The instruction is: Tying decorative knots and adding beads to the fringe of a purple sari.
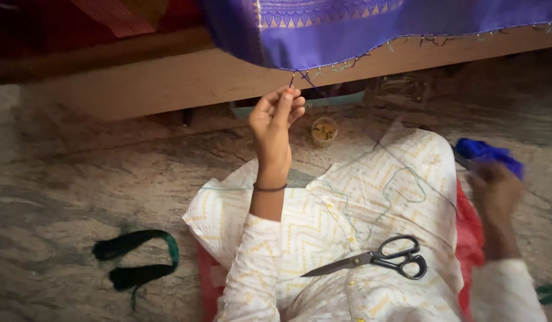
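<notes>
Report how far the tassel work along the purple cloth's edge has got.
Done: small knotted tassels already dot the purple cloth's edge to the right of the left hand. In hand: the left hand pinches threads at the hem, while the right hand, blurred, is at a blue thread bundle. Left: the cloth's corner beyond that pinch shows no tassels; scissors lie on the lap, dark green thread on the floor.

A home room used for sewing: marbled stone floor (79,179), low wooden bed frame (168,80), draped purple cloth (347,36)

Scissors (377,259) on lap, green thread bundle (136,261)
</notes>
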